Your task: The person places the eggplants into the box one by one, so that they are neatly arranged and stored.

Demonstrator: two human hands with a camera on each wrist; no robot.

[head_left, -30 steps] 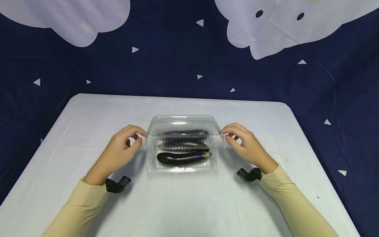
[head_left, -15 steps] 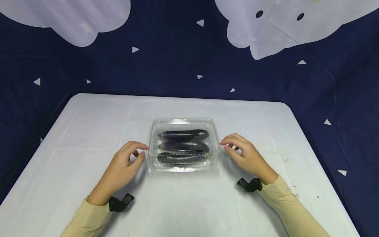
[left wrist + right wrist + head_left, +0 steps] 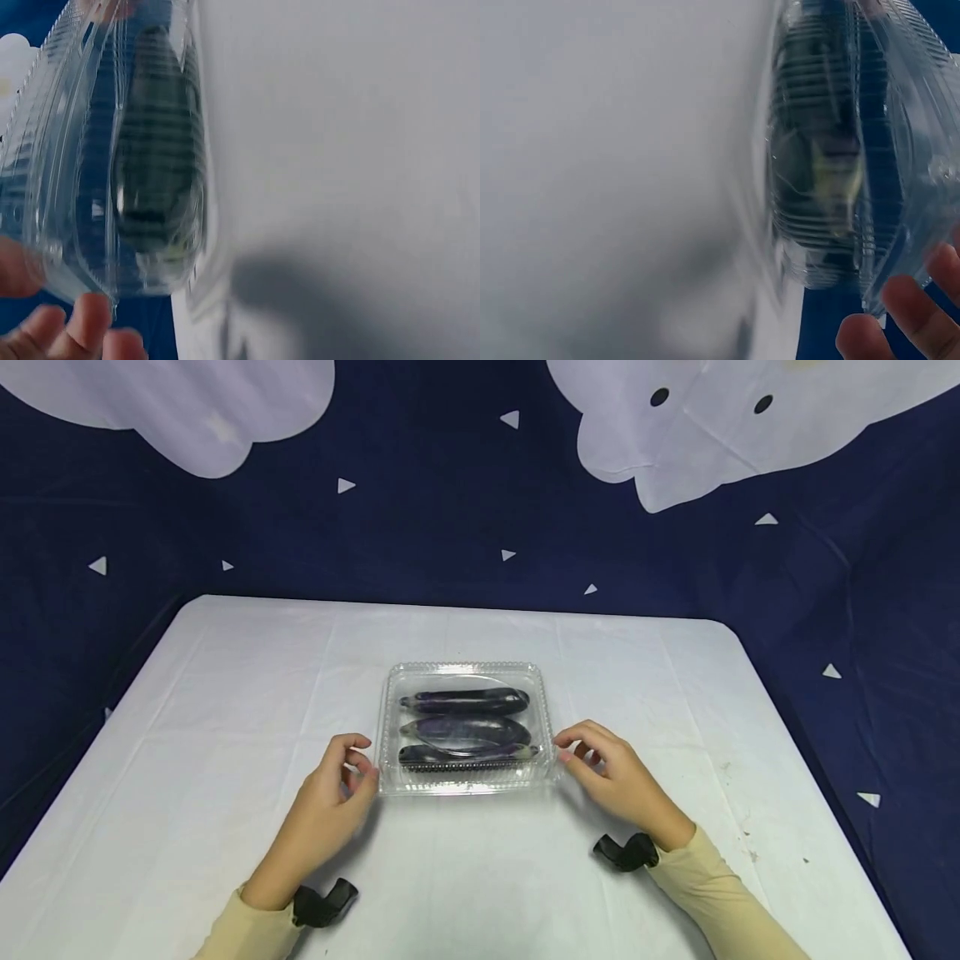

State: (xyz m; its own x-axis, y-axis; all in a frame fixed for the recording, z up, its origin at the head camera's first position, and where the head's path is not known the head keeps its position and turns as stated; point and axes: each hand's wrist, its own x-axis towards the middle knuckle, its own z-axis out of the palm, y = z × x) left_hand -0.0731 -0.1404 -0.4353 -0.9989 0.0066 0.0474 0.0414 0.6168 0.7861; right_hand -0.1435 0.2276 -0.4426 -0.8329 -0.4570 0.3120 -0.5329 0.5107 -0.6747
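Note:
A clear plastic clamshell box [image 3: 465, 785] rests on the table with 3 dark purple eggplants [image 3: 468, 731] lying side by side inside. Its hinged lid [image 3: 45, 180] is lowered over them, and a gap at the front shows in both wrist views. At the left front corner, my left hand [image 3: 330, 802] holds the lid's edge between thumb and fingers. My right hand [image 3: 611, 772] pinches the lid's right edge with bent fingers and thumb. The nearest eggplant [image 3: 832, 157] shows its pale green stem end through the ribbed wall.
A white cloth covers the table [image 3: 465, 877]. Behind it hangs a dark blue curtain [image 3: 420, 527] with white clouds and small triangles. Black wrist cameras [image 3: 626, 852] sit on both wrists, close above the cloth.
The lid has swung down and toward me, from standing over the back eggplants to covering them all. Both hands have moved nearer with it, the left one further.

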